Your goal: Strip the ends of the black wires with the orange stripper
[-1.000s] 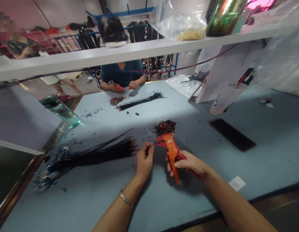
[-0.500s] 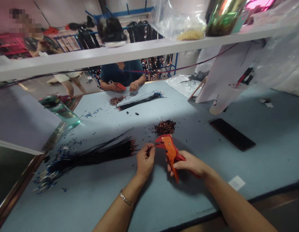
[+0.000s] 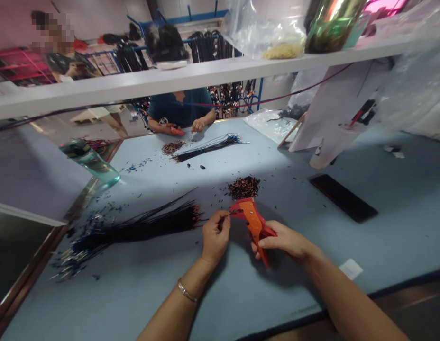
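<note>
The left hand (image 3: 215, 237) is pinching a thin black wire (image 3: 231, 213) at the jaws of an orange-and-red wire stripper (image 3: 254, 221), which the right hand (image 3: 282, 240) is gripping near a heap of short black-and-copper bits (image 3: 244, 188)

Bare forearms (image 3: 175, 300) angled inward from below, left hand (image 3: 215, 239) with thumb and forefinger pinched together, right hand (image 3: 282, 240) near it, curled in a grip, thumb pointing left
</note>
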`<state>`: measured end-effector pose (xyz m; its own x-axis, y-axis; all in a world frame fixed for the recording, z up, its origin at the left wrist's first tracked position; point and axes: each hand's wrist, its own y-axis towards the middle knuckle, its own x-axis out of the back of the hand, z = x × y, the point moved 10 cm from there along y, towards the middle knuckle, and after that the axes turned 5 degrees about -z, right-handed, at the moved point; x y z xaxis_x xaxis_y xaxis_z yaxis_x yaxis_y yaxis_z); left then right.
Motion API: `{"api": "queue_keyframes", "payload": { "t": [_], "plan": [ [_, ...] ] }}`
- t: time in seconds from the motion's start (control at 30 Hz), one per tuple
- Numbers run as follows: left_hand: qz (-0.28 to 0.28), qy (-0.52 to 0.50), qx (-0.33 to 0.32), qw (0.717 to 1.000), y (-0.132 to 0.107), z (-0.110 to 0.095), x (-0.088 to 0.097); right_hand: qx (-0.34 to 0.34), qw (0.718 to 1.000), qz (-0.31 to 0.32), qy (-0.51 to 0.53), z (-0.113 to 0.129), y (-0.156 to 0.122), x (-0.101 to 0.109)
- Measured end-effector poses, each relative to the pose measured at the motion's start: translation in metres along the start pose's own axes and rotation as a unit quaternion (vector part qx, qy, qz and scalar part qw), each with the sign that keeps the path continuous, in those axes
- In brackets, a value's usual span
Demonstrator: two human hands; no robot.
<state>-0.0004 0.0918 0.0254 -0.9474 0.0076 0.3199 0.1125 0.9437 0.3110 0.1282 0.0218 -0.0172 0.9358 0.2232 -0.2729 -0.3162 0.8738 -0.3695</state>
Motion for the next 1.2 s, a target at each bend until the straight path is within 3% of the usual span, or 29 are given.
{"api": "queue_keyframes", "payload": {
  "t": [0.57, 1.2],
  "plan": [
    [-0.006, -0.025, 0.027, 0.999, 0.001, 0.005, 0.002, 0.02, 1.0, 0.01, 0.002, 0.001, 0.002, -0.005],
    [0.02, -0.032, 0.034, 0.999, 0.0, 0.009, -0.002, 0.022, 0.998, -0.031, -0.058, -0.004, 0.006, 0.001]
  ]
}}
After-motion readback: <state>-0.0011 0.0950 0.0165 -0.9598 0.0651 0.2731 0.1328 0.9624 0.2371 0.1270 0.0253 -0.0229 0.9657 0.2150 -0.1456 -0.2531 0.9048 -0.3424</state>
